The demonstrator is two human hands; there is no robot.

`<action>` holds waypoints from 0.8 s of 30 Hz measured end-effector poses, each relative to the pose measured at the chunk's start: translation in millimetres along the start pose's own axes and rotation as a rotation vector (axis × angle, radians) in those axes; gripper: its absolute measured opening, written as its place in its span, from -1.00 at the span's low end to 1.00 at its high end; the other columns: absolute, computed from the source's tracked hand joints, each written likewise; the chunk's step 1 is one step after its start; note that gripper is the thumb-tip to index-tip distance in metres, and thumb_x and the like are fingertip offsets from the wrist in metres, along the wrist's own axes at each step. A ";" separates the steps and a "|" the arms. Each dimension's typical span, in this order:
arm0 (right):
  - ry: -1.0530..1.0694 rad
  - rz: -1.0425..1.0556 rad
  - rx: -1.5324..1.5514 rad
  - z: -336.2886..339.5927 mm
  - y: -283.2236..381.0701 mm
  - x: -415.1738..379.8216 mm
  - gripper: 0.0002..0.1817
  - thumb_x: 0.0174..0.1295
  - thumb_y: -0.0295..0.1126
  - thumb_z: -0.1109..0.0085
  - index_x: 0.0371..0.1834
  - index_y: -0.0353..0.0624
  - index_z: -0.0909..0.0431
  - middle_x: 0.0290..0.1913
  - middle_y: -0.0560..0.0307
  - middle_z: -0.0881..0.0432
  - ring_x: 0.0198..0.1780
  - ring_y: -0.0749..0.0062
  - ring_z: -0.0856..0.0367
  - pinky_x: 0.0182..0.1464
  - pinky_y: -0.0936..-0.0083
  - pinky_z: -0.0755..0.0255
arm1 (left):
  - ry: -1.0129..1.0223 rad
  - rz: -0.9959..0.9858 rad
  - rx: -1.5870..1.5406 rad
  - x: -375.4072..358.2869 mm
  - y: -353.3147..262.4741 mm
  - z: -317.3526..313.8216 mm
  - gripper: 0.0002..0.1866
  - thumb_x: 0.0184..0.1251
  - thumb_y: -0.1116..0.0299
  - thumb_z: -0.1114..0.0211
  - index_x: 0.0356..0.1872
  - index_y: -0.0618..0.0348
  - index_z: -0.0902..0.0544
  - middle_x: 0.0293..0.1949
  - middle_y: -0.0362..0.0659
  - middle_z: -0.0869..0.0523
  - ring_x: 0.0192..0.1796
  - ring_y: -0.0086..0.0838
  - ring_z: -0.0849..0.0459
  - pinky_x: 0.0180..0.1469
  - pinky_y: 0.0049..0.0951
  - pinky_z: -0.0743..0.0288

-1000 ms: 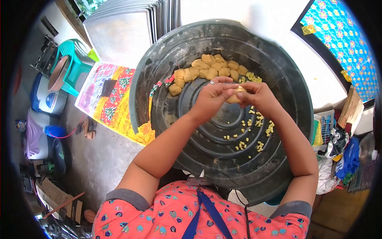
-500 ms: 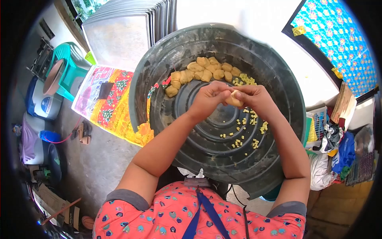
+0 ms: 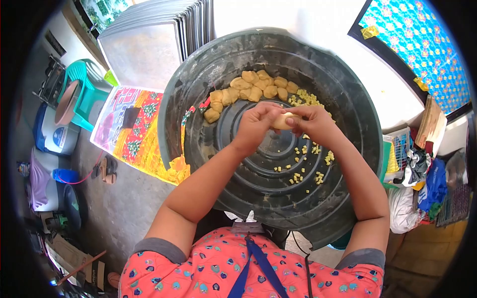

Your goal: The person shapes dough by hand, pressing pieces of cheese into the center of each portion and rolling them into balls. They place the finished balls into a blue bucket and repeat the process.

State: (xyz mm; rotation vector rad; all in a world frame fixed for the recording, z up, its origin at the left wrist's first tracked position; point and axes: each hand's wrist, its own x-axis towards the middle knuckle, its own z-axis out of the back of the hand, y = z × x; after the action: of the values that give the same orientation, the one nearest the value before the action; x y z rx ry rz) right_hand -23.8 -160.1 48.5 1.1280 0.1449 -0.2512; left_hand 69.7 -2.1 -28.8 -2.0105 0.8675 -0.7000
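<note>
Between my two hands is a small pale piece of dough [image 3: 282, 121], held over the large dark round basin [image 3: 198, 174]. My left hand [image 3: 256, 126] pinches its left side, and my right hand [image 3: 314, 122] has its fingers closed on the right side. Behind my hands, several dough balls [image 3: 255, 93] lie together along the far inside of the basin. Small yellow-green cubes [image 3: 297, 177] are scattered on the ridged bottom, and a heap of the same cubes [image 3: 307, 98] sits beside the dough balls, partly behind my right hand.
A stack of metal trays [image 3: 144, 47] leans at the back left. Colourful printed sheeting [image 3: 149, 131] lies left of the basin, near a green chair [image 3: 88, 94]. Wire baskets, bags and a blue bag [image 3: 431, 185] are at the right.
Both hands have shifted slightly left with the dough, which now looks more stretched out sideways between the fingers. The camera view has moved a little.
</note>
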 end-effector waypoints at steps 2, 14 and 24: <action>0.033 0.014 0.025 4.5 0.7 -0.6 -0.59 0.22 -0.34 -0.19 0.14 -0.15 -0.49 -0.29 0.20 -0.63 -0.39 0.65 -0.53 -0.29 0.65 -0.46 | -0.018 0.053 -0.146 -0.6 -2.4 -2.9 -0.71 0.32 0.34 -0.22 -0.02 0.28 -0.57 -0.06 -0.11 -0.54 -0.18 -0.50 -0.62 -0.18 -0.54 -0.55; -0.070 0.032 0.121 4.3 -0.2 -2.4 -0.67 0.19 -0.34 -0.23 -0.05 -0.32 -0.56 -0.23 0.07 -0.64 -0.28 0.55 -0.59 -0.16 0.58 -0.50 | -0.026 0.060 -0.154 -0.8 2.9 -0.9 -0.68 0.29 0.38 -0.24 0.01 0.30 -0.52 -0.14 -0.09 -0.66 -0.17 -0.47 -0.65 -0.11 -0.51 -0.57; -0.151 0.053 0.197 -0.6 7.7 -21.4 -0.65 0.21 -0.47 -0.15 0.07 -0.30 -0.51 -0.18 0.11 -0.64 -0.23 0.57 -0.60 -0.18 0.63 -0.52 | 0.010 0.117 0.040 -4.9 -2.4 -9.5 -0.62 0.32 0.41 -0.20 0.10 0.34 -0.42 -0.07 -0.06 -0.61 -0.15 -0.42 -0.66 -0.13 -0.45 -0.61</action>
State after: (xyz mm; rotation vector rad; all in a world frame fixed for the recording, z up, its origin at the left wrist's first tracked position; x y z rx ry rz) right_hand -42.3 -153.8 60.1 1.3017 -0.0445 -0.3073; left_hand 60.6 -1.6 -22.7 -1.9057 0.9610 -0.6568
